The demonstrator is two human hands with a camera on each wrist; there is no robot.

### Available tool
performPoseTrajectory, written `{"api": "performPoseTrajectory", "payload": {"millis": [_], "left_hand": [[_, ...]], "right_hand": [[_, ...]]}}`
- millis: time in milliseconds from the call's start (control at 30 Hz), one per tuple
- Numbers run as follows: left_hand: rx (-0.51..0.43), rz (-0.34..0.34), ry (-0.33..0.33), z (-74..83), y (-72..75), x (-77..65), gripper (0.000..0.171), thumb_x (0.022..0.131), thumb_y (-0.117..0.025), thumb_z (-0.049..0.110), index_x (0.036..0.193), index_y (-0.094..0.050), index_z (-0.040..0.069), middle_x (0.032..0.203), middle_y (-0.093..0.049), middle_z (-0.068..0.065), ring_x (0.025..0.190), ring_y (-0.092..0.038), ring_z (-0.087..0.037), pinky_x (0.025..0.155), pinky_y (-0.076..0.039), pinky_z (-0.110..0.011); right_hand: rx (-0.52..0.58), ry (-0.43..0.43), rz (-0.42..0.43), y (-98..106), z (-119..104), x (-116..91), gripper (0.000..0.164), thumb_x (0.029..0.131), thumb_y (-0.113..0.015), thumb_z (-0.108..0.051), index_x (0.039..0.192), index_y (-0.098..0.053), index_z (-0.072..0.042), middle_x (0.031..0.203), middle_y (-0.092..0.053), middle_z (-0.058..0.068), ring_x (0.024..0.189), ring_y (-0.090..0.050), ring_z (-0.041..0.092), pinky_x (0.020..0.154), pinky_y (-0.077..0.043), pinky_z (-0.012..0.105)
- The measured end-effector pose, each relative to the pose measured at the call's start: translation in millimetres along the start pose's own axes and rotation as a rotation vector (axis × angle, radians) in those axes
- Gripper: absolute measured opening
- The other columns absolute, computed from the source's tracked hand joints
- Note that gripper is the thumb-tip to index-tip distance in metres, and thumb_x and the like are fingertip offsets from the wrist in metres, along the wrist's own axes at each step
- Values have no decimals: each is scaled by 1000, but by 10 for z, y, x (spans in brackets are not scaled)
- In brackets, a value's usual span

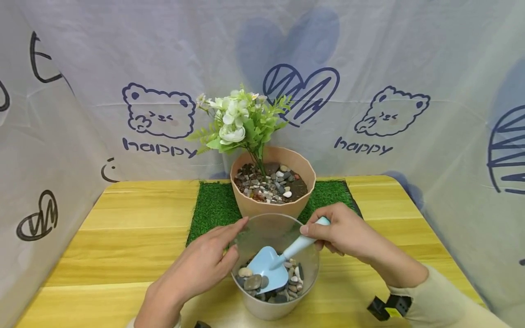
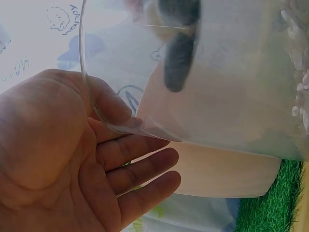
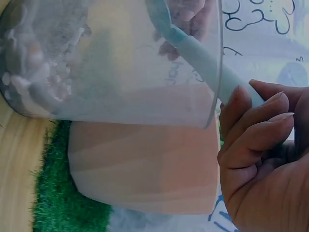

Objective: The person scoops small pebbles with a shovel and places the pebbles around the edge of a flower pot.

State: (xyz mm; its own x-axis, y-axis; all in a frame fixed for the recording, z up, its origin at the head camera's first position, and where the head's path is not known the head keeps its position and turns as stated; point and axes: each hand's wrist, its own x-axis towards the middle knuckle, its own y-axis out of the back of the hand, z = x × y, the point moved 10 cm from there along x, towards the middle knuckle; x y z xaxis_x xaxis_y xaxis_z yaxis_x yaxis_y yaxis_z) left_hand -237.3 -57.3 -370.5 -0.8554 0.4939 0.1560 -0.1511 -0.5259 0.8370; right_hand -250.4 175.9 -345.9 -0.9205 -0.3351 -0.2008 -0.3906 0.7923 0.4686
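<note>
In the head view a clear plastic bucket (image 1: 272, 312) stands at the table's front with pebbles (image 1: 293, 284) at its bottom. My right hand (image 1: 334, 230) grips the handle of a light-blue shovel (image 1: 297, 246), which slants down into the bucket. On the blade's front part lie several stones (image 1: 253, 281); the left wrist view shows a dark stone (image 2: 178, 63) well above the bottom layer. My left hand (image 1: 209, 253) holds the bucket's left rim. Its thumb (image 2: 110, 99) shows through the clear plastic, with the other fingers outside, fairly straight.
Just behind the bucket is a peach flowerpot (image 1: 270, 208) holding white flowers (image 1: 234, 116), soil and pebbles. It stands on a green grass mat (image 1: 215, 207) on the wooden table (image 1: 139, 228). A printed cloth (image 1: 262, 45) hangs around the back and sides.
</note>
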Motion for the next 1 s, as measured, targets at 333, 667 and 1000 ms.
{"api": "performPoseTrajectory", "payload": {"millis": [333, 667, 1000], "left_hand": [[-1, -1, 4, -5, -3, -3, 58, 106, -51, 20, 164, -41, 20, 158, -54, 7, 144, -53, -19, 117, -49, -48], [-2, 1, 8, 5, -1, 0, 58, 107, -51, 21, 164, -41, 20, 155, -57, 9, 143, -53, -17, 117, -49, -48], [-2, 0, 23, -10, -9, -12, 59, 107, -52, 23, 164, -39, 22, 156, -56, 9, 144, -53, -20, 118, -48, -48]], "right_hand": [[124, 13, 54, 77, 127, -10, 29, 100, -70, -21, 94, -73, 8, 62, -64, 6, 42, -42, 8, 40, -33, 20], [151, 3, 102, 193, 162, -40, 29, 100, -70, -21, 91, -72, 7, 61, -62, 6, 42, -41, 9, 40, -34, 22], [212, 23, 185, 460, 103, -149, 28, 102, -69, -25, 85, -69, -1, 59, -61, 3, 40, -38, 9, 37, -31, 24]]}}
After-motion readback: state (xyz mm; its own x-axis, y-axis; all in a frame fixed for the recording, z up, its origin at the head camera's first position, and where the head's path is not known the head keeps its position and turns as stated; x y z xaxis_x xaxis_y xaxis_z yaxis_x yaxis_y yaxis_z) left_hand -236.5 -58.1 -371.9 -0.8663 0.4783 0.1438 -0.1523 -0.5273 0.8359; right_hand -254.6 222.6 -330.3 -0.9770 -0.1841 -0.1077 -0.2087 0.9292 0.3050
